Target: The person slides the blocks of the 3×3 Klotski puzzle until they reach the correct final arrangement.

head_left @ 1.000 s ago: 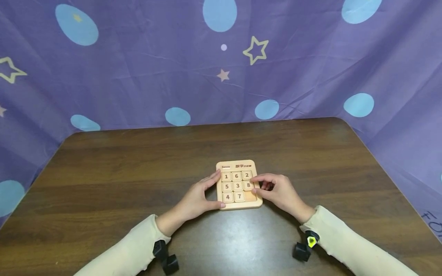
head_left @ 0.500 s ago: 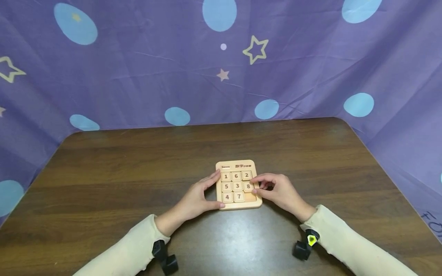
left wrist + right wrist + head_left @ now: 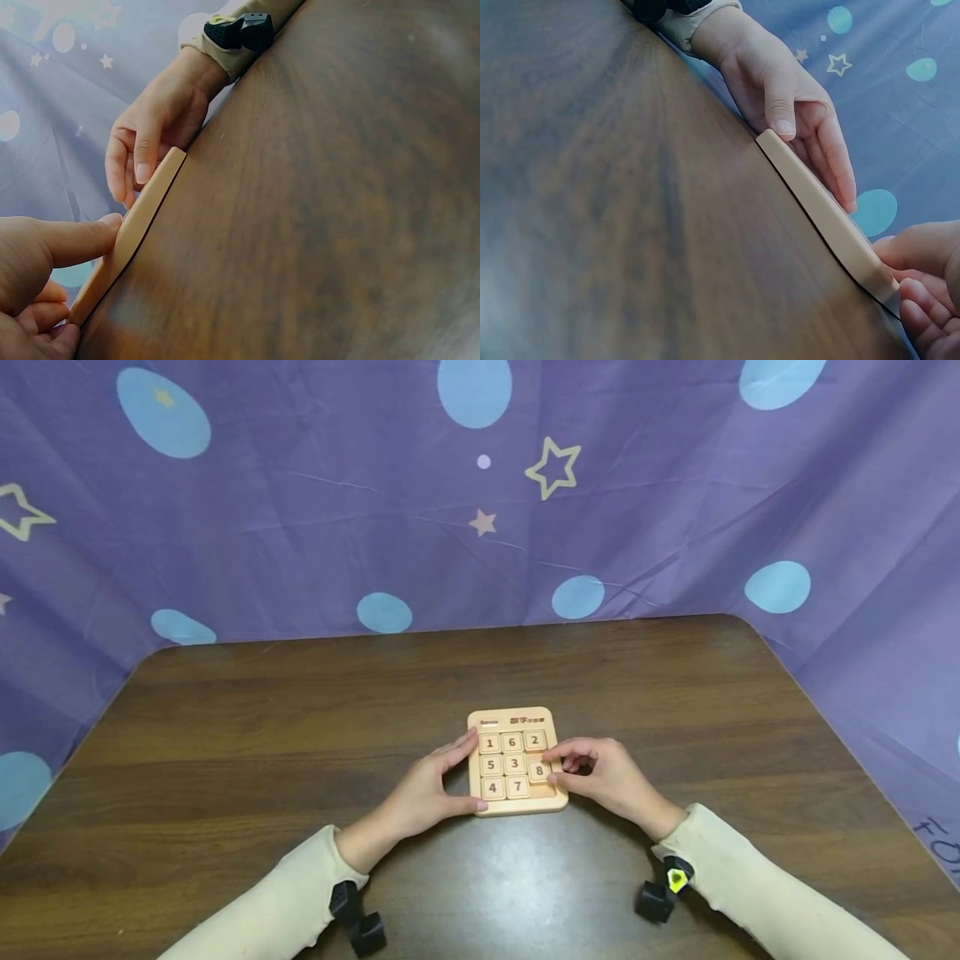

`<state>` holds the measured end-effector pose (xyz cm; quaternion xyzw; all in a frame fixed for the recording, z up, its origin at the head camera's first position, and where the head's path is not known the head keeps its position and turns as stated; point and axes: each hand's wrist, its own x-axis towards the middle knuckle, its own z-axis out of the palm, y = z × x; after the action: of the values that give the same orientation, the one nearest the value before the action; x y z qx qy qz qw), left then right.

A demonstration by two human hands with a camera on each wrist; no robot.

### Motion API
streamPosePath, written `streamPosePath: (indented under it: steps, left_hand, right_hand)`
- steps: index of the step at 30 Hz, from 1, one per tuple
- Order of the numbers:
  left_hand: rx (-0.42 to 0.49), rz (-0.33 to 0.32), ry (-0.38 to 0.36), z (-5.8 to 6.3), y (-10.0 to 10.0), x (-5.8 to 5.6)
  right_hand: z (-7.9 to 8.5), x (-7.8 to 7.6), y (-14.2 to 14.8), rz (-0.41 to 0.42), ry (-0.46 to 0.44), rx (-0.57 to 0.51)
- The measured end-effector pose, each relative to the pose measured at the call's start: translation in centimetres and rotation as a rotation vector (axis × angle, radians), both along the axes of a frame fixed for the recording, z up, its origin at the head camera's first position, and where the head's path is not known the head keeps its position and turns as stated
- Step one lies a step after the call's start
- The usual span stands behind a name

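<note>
Board point(image 3: 517, 808): left fingers point(image 3: 459, 747) grip left edge point(image 3: 474, 768) | right fingers point(image 3: 576, 746) pinch tile 8 point(image 3: 537, 772), gap point(image 3: 542, 792) below

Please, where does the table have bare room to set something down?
Bare: the table between the number board and the curtain; also the shiny patch between the left sleeve and right sleeve. Crowded: the board's sides, where left grip holds it and right grip touches tile 8.

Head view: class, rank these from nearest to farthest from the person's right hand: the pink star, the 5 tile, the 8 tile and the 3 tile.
1. 8 tile: at the right hand, right column of the puzzle board.
2. 3 tile: centre of the puzzle board.
3. 5 tile: left column, middle row.
4. Pink star: on the purple backdrop, beyond the table.
</note>
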<state>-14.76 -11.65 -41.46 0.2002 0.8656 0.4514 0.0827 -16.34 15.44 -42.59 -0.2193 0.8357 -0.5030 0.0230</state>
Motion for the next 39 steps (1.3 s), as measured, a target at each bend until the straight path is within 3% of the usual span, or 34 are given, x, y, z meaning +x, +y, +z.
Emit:
streamPosePath:
  steps: [22,39]
  left_hand:
    - [0.008,0.003,-0.006,0.14,0.05,0.08]
    - [-0.006,-0.003,-0.013,0.19,0.04,-0.08]
  right_hand:
    - [-0.35,-0.37,0.46,0.135,-0.009,-0.047]
    - [0.10,-0.34,0.66,0.166,-0.050,-0.016]
